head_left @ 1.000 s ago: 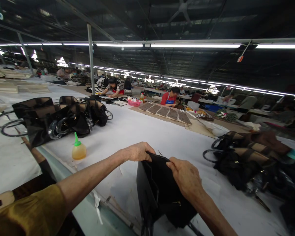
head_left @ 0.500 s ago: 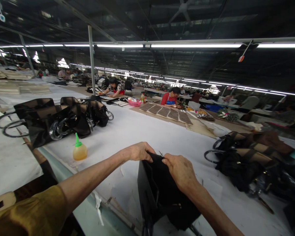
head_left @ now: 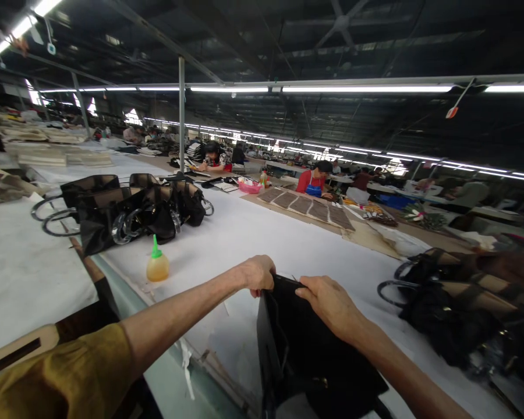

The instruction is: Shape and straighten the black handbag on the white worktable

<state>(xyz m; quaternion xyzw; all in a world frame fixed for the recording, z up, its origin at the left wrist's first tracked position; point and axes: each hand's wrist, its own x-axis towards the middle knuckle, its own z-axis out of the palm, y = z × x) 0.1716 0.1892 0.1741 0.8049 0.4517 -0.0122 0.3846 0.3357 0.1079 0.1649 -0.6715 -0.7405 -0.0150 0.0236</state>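
Observation:
A black handbag (head_left: 318,343) stands on the white-covered table in front of me, its top edge pulled up between my hands. My left hand (head_left: 258,273) grips the far left corner of that edge, fingers curled over it. Farther right along the same edge, my right hand (head_left: 327,299) pinches the rim between thumb and fingers. A small metal fitting shows low on the bag's near side. The lower part of the bag runs out of view at the bottom.
Several black handbags with ring handles (head_left: 131,203) stand to the left, and more black bags (head_left: 463,308) lie at the right. A glue bottle with a green nozzle (head_left: 158,267) is beyond my left forearm. Co-workers sit across the table, one in a red top (head_left: 304,181).
The view has swung a little to the left, so everything appears farther right. My left hand has curled further down over the bag's corner; both hands keep hold of the edge.

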